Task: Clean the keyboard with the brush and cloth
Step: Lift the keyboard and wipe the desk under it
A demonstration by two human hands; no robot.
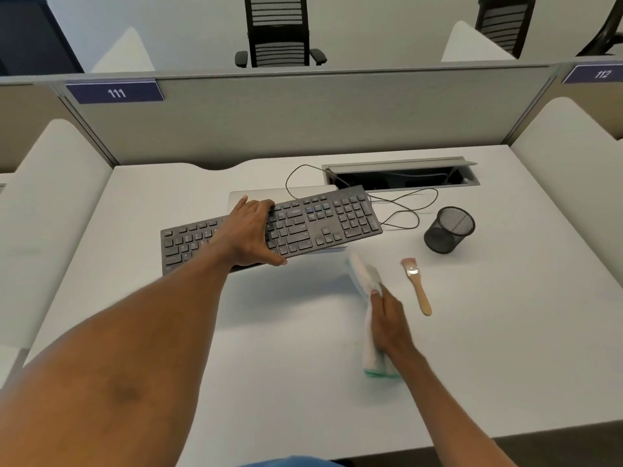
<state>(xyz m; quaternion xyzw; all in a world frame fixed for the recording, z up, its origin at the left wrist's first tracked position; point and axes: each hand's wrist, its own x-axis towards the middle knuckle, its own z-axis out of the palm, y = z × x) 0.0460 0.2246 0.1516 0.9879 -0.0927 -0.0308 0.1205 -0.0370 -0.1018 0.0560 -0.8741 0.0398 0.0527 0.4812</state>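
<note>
Left hand [251, 230]: fingers [264, 205] curl over far edge of keyboard [320, 224], thumb on near edge, gripping mid-span. Likely light, stiff; central hold balances it. Right hand [387, 318] clutches cloth [362, 274], soft, limp. Brush [418, 288] on desk [303, 365], just right of those fingers.

head view | above desk [269, 365] | faces forward-down | near | wide-angle | keyboard [320, 224] mid-frame
</note>
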